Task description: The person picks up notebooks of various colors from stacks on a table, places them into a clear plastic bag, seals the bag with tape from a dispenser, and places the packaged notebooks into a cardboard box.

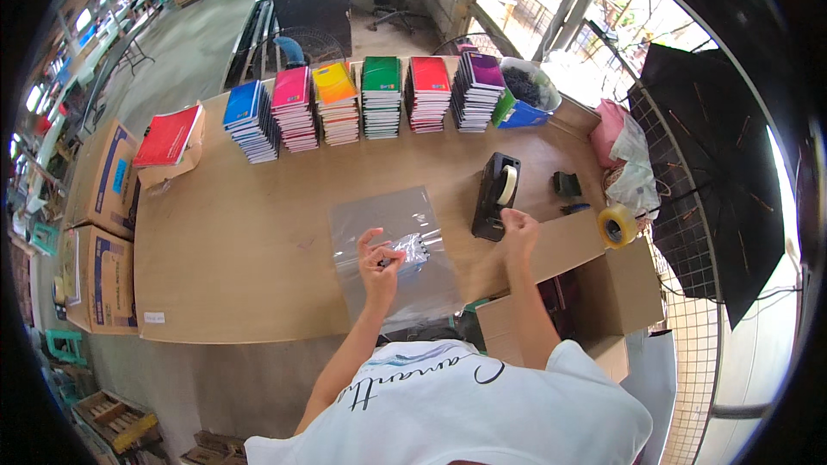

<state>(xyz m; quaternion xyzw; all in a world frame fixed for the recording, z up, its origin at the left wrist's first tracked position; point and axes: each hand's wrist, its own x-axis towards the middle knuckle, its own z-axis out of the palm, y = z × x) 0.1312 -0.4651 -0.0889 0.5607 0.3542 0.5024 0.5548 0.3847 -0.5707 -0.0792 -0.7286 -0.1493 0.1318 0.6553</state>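
My left hand (379,265) is over a clear plastic sheet (357,215) lying on the table. Its fingers are curled, and the thumb and a fingertip close on a small, crinkled clear plastic packet (415,248). Beside the front end of a black tape dispenser (488,198), my right hand (519,231) has its fingertips pinched together; whatever is between them is too small to make out. A pale tape roll (509,182) sits in the dispenser.
Along the table's far edge stand stacks of notebooks in blue (250,120), pink, yellow, green, red and purple. A red notebook pile (168,136) lies far left. At right are an open cardboard box (633,288), a wide tape roll (617,226) and a black umbrella (711,164).
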